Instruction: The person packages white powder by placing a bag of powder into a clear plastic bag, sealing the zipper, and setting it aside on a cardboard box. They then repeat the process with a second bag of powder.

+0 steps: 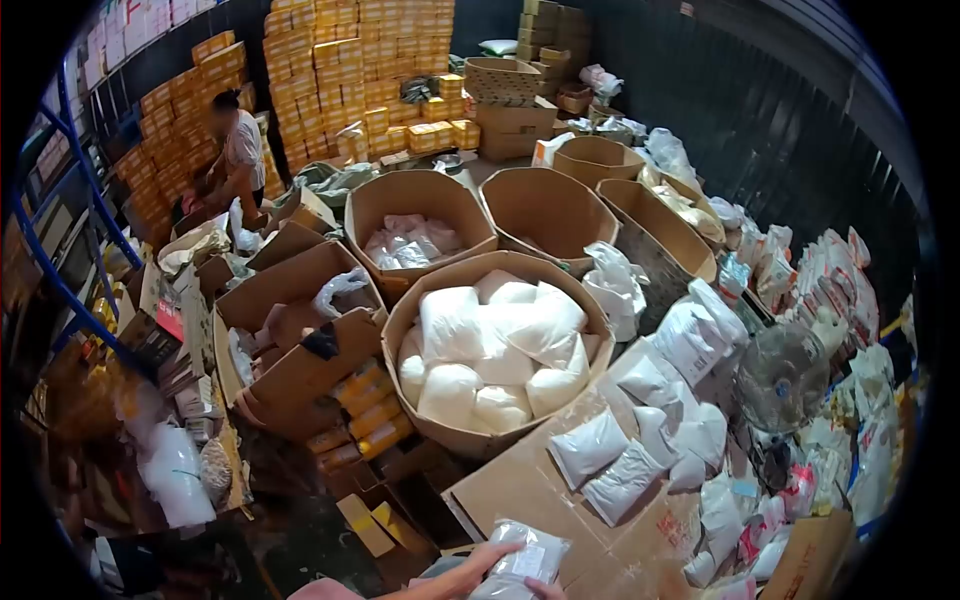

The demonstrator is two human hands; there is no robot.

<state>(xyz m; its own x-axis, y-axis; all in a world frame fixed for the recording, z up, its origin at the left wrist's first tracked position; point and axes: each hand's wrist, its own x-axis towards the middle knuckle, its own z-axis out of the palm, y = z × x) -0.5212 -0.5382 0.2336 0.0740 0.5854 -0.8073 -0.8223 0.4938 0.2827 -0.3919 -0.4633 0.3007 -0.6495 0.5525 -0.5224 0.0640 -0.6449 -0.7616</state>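
Note:
A clear plastic bag with pale contents and a whitish label (532,556) is held low in the head view, over the near edge of a cardboard-topped surface (520,470). My left hand (488,558) grips the bag from its left side, thumb and fingers closed on it. At the bag's lower right edge, part of my right hand (545,590) presses against it; the rest is cut off by the frame. Several filled white bags, among them a plump one (588,447), lie on the cardboard just beyond.
Past the cardboard stands a large round carton (400,410) with white powder-filled bags (500,340). More open cartons (545,205) are behind it. A fan (782,375) and heaped bags (830,280) line the right. A person (243,150) works near stacked yellow boxes (335,80).

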